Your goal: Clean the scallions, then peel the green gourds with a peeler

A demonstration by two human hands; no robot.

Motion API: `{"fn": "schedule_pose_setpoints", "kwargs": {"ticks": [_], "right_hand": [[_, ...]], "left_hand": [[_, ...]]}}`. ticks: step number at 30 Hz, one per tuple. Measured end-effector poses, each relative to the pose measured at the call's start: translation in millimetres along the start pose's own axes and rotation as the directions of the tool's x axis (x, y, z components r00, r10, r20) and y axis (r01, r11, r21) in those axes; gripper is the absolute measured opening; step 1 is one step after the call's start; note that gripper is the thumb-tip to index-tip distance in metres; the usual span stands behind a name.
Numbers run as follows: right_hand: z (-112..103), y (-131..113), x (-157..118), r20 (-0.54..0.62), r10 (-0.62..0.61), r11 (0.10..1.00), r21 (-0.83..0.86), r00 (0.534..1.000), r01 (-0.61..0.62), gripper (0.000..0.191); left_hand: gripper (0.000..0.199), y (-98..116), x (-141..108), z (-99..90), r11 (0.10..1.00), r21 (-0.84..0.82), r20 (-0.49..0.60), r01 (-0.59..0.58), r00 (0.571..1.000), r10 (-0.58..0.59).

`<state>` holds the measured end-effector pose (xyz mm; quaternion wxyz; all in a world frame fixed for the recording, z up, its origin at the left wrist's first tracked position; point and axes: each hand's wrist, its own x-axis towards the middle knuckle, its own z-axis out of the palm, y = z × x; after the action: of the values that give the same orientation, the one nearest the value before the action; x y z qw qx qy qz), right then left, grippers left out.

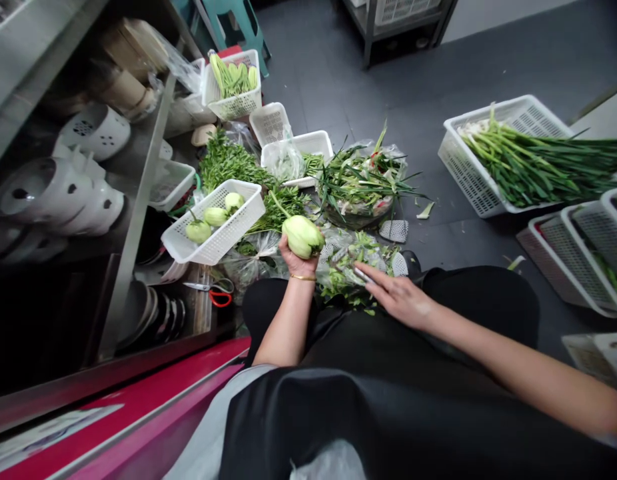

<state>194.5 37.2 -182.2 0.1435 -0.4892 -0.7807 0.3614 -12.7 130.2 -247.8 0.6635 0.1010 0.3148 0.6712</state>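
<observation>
My left hand [299, 263] is closed around the underside of a pale green, bulb-shaped vegetable [302, 237] with a thin stalk pointing up and left. To its right, my right hand [401, 300] grips a slim tool [361, 274] that looks like a small knife; its far end is hard to make out against the scraps. Green trimmings [363, 257] lie on clear plastic below both hands. Left of my left hand, a white plastic basket [216, 250] holds several similar pale green vegetables [216, 216].
Leafy greens [233, 163] and a heap of long green leaves [363, 180] lie ahead. Red-handled scissors [219, 297] rest at the left by a metal shelf [133, 260] of white pots. Green garlic or leeks [528, 163] fill a basket [471, 177] on the right.
</observation>
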Motion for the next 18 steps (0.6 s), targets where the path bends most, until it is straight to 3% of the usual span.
{"fn": "schedule_pose_setpoints", "kwargs": {"ticks": [2,5,9,12,15,18], "right_hand": [[-7.6,-9.2,22.4,-0.087,-0.048,0.999,0.014,0.995,0.05,0.051],[5.3,-13.4,42.8,-0.124,-0.083,0.995,0.045,0.989,0.089,0.053],[29.7,4.8,19.7,0.0,-0.027,0.997,0.07,1.0,0.027,0.051],[17.5,4.8,14.5,-0.053,0.004,0.999,0.044,0.999,-0.002,0.051],[2.1,-10.7,38.4,-0.109,-0.09,0.996,0.01,0.99,0.091,0.053],[10.1,-11.1,51.8,-0.119,-0.163,0.987,-0.029,0.979,0.161,0.054]], "left_hand": [[0.055,-1.6,0.2,3.5,0.999,-0.052,-0.016,-0.009,1.0,0.008],[0.051,-1.7,1.1,5.1,0.997,-0.068,-0.077,-0.029,0.997,0.024],[0.052,5.8,3.6,0.8,0.997,-0.075,-0.093,0.002,0.996,-0.009],[0.049,8.5,4.6,1.0,0.996,-0.083,-0.103,-0.011,0.995,0.002],[0.046,5.4,4.0,5.8,0.998,-0.038,-0.159,-0.043,0.987,0.037],[0.043,3.4,3.6,8.8,0.996,0.023,-0.215,-0.091,0.972,0.094]]}}
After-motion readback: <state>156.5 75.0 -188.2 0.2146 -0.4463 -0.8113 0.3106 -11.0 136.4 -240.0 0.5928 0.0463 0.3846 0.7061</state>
